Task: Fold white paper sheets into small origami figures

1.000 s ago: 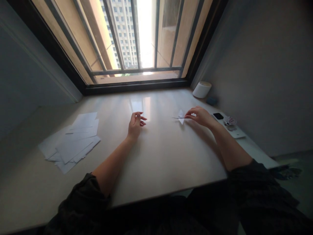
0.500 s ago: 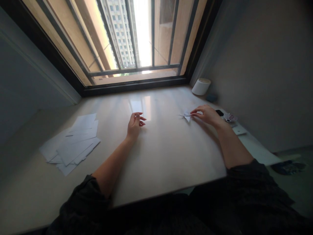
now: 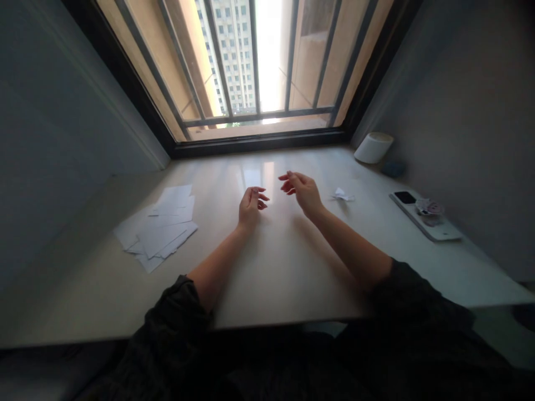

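Note:
My left hand (image 3: 251, 206) rests on its side on the pale tabletop (image 3: 271, 278), fingers loosely curled and apart, holding nothing. Just to the right, my right hand (image 3: 301, 191) hovers over the surface with its fingers apart and nothing in them. A small folded white paper piece, like an origami crane (image 3: 343, 195), sits on the tabletop beyond my right wrist, apart from both hands. To the left of my left hand lies a loose, overlapping pile of white paper sheets (image 3: 161, 228).
Along the right edge lies a white phone (image 3: 443, 230) with a round decorated grip on its back. A white cylinder (image 3: 373, 148) and a small dark object (image 3: 393, 168) stand in the back right corner. A barred window (image 3: 259, 146) rises behind.
My right hand has let go of the folded paper and moved left, towards my left hand. The paper stays on the tabletop. The camera view has turned slightly left.

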`<action>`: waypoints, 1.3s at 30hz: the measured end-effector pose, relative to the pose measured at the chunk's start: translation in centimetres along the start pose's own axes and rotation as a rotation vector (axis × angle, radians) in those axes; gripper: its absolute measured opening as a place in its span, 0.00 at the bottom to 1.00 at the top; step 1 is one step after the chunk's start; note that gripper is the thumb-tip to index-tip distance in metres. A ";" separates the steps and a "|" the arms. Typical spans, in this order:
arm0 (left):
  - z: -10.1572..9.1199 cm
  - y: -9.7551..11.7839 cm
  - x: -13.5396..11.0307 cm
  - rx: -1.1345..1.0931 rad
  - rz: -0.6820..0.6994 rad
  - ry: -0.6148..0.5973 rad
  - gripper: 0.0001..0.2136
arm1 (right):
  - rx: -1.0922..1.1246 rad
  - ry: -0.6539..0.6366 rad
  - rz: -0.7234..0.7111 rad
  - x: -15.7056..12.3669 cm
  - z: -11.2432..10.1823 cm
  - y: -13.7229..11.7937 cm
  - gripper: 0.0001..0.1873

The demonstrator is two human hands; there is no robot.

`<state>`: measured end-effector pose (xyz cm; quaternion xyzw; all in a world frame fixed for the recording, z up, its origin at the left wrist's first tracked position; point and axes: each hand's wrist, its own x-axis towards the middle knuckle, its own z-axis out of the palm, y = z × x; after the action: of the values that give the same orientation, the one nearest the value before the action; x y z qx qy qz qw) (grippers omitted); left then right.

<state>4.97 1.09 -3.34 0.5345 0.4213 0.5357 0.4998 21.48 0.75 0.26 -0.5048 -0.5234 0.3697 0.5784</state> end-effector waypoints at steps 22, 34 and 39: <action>-15.1 4.8 1.5 1.370 -0.140 0.337 0.34 | -0.236 -0.239 -0.053 -1.5 3.2 4.7 0.20; -20.6 4.7 0.3 1.550 -0.482 0.204 0.43 | -0.262 -0.262 -0.063 -1.5 3.0 4.6 0.20; -20.5 4.6 0.5 1.600 -0.395 0.282 0.35 | -0.273 -0.266 -0.084 -1.4 2.9 4.9 0.21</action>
<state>-15.72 2.57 -0.29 0.5725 0.8190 0.0393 -0.0035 18.92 1.03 -4.99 -0.5029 -0.6612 0.3343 0.4451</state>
